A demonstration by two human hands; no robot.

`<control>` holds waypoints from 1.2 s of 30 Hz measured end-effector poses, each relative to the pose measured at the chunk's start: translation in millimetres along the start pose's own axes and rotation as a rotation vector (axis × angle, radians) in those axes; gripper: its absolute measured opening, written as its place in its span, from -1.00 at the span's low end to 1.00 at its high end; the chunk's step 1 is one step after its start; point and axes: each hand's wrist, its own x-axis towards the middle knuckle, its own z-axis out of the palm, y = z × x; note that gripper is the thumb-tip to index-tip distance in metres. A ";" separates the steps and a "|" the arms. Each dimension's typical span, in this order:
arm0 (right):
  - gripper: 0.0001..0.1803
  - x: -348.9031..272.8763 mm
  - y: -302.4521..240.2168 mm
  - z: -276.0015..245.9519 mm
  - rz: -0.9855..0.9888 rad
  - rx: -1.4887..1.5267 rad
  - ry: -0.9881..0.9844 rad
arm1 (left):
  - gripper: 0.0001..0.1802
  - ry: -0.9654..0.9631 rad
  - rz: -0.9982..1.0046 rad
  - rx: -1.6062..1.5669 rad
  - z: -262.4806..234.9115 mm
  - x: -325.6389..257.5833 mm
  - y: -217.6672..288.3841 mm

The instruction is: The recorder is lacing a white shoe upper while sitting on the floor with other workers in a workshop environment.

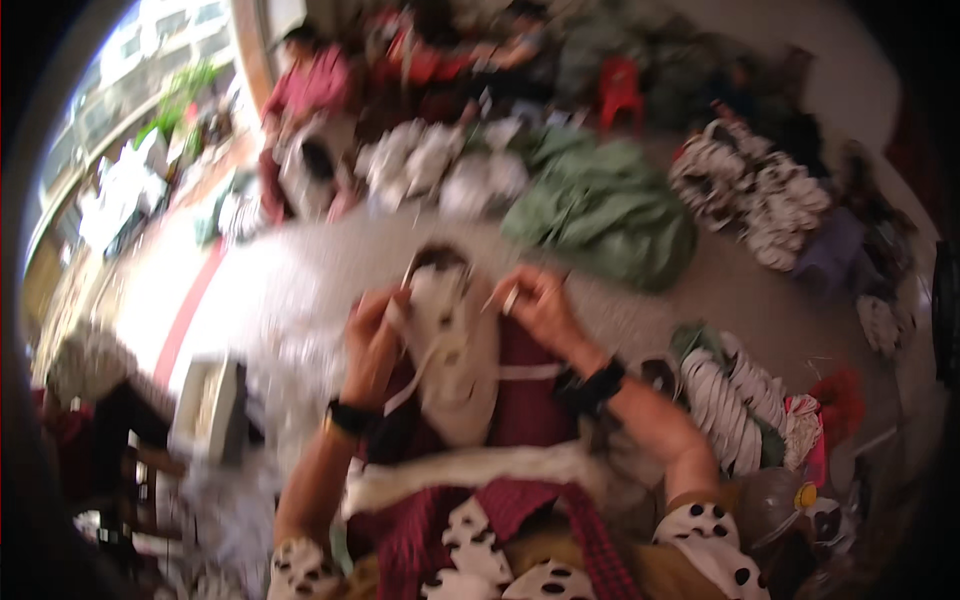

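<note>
A cream-white shoe upper (452, 345) rests on my lap over a dark red cloth (520, 395). My left hand (372, 335) grips its left edge near the top. My right hand (535, 300) is at its upper right, fingers pinched on a thin pale tool or thread (507, 298); blur hides which. A white lace or strip (425, 365) hangs across the upper. Both wrists wear dark bands.
A pile of green cloth (610, 210) lies ahead on the floor. White shoe parts (440, 165) are heaped beyond, and patterned pieces (750, 195) at the right. A stack of white soles (725, 395) sits by my right arm. A person (305, 110) in pink sits far left.
</note>
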 end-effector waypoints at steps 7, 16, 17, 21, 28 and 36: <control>-0.90 -14.6 -18.6 15.3 -0.035 -0.001 -0.129 | -0.72 -0.044 -0.025 -0.104 -4.2 -27.2 -7.4; -0.85 -17.8 -29.3 27.6 -0.091 -0.201 -0.118 | -0.78 -0.008 -0.126 -0.217 -6.1 -46.5 -9.7; -0.85 -18.6 -28.8 29.1 -0.088 -0.201 -0.122 | -0.80 -0.016 -0.114 -0.204 -6.8 -47.3 -9.5; -0.85 -16.7 -26.4 31.1 -0.135 -0.204 -0.094 | -0.80 -0.018 -0.121 -0.230 -6.3 -46.3 -4.3; -0.86 -17.4 -32.0 32.8 -0.116 -0.236 -0.063 | -0.85 -0.023 -0.161 -0.198 -4.6 -46.2 -9.4; -0.83 -10.9 -61.9 40.8 -0.264 -0.617 -0.124 | -0.84 0.029 -0.135 -0.081 -5.2 -45.8 -11.5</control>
